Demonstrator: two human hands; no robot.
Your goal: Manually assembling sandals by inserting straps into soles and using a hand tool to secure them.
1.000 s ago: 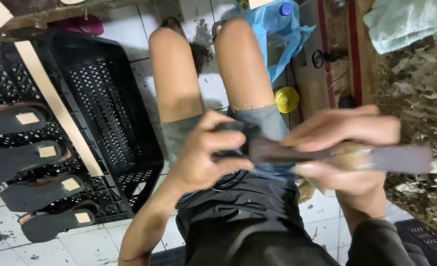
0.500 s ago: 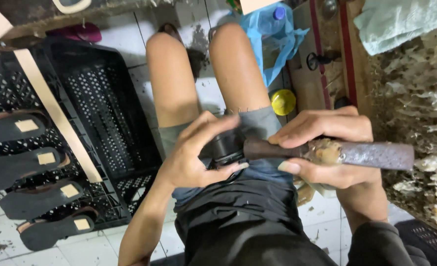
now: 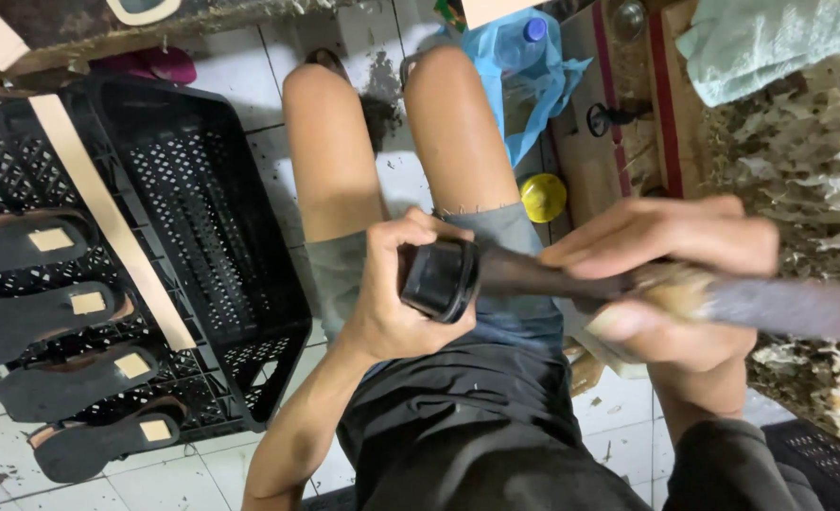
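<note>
My left hand (image 3: 393,293) grips the black heel end of a dark shoe sole (image 3: 444,276) over my lap. My right hand (image 3: 671,279) is wrapped around a long grey rasp-like tool (image 3: 779,305), whose worn handle shows between the fingers. The tool lies along the sole's edge and sticks out to the right. My bare knees (image 3: 396,142) point away from me above the hands.
A black perforated plastic crate (image 3: 193,218) stands at the left, with several dark sandal soles (image 3: 56,303) lying on another crate beside it. A pale strip (image 3: 108,218) leans across the crates. A blue plastic bag (image 3: 524,66), a yellow lid (image 3: 542,197) and a debris-covered surface (image 3: 798,189) are at right.
The left hand has turned the sole so its black heel end faces up. The right hand and the tool shifted slightly along it.
</note>
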